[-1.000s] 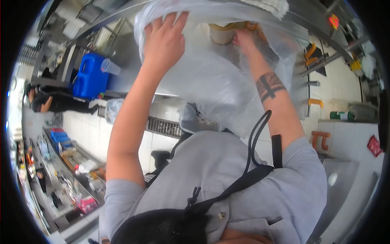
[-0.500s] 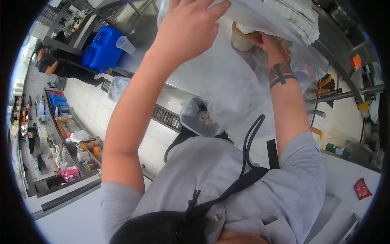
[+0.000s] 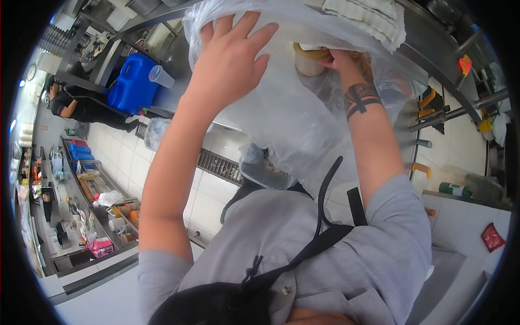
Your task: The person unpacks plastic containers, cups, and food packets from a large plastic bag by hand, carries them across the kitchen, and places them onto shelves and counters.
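Observation:
In the head view, my left hand (image 3: 230, 62) reaches up under the raised edge of a large clear plastic bag (image 3: 292, 119), fingers spread and touching the film. My right hand (image 3: 340, 58) is inside the bag, its fingers closed at the side of a round whitish container (image 3: 310, 66) with a tan rim. Something white shows at the container's top, partly hidden by the film. Brownish-orange contents (image 3: 364, 67) lie beside my right hand, blurred by the plastic.
Folded white cloths (image 3: 368, 19) lie behind the bag. A blue jerrycan (image 3: 132, 84) and a plastic cup (image 3: 161, 76) stand to the left. Below the counter edge is a lined bin (image 3: 265, 170). A person (image 3: 81, 103) in dark clothing stands far left.
My left hand has shifted down and left, its fingers now spread wider under the film. The container and my right hand appear slightly lower and further left as the view has shifted.

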The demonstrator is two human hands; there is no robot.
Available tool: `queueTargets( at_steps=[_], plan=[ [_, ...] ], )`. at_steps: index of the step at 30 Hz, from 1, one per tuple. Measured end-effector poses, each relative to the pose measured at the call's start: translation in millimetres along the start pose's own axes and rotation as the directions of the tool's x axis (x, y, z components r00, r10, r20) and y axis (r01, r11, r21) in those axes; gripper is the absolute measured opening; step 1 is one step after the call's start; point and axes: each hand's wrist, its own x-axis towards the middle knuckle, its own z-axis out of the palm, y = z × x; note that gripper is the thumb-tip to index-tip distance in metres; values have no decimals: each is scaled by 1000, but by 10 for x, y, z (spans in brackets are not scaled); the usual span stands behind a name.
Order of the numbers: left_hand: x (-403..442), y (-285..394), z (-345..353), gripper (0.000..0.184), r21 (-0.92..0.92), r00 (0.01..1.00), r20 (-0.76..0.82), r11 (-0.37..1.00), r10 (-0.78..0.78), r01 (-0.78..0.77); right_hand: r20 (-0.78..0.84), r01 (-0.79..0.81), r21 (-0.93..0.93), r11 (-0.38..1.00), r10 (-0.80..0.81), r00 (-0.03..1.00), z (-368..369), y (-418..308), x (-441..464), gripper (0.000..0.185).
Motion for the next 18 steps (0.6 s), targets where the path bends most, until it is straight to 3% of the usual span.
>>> queueTargets(
  at_steps=[1, 4, 7, 12, 16, 18],
  plan=[
    [-61, -22, 68, 57, -39, 1000, -21, 999, 3, -4, -2, 0, 2, 1000, 0, 1000, 6, 26, -22, 43],
    [-128, -23, 96, 53, -79, 1000, -6, 997, -19, 19, 56, 51, 62, 997, -55, 997, 101, -3, -188, 45],
    [-190, -36, 128, 54, -99, 1000, -4, 995, -19, 18, -46, 82, 160, 984, -76, 996, 113, -38, -243, 43],
    [-180, -5, 155, 55, -127, 1000, -7, 992, -26, 25, 19, 57, 356, 933, -68, 998, -205, -375, -608, 42],
    [-109, 60, 184, 55, -179, 998, -36, 983, -47, 40, -10, 44, 351, 935, -43, 999, -512, -309, -975, 33],
    [-66, 120, 167, 55, -164, 997, -76, 986, -32, 19, 64, 7, 121, 993, -14, 998, -761, -220, -1143, 22]
  ],
)
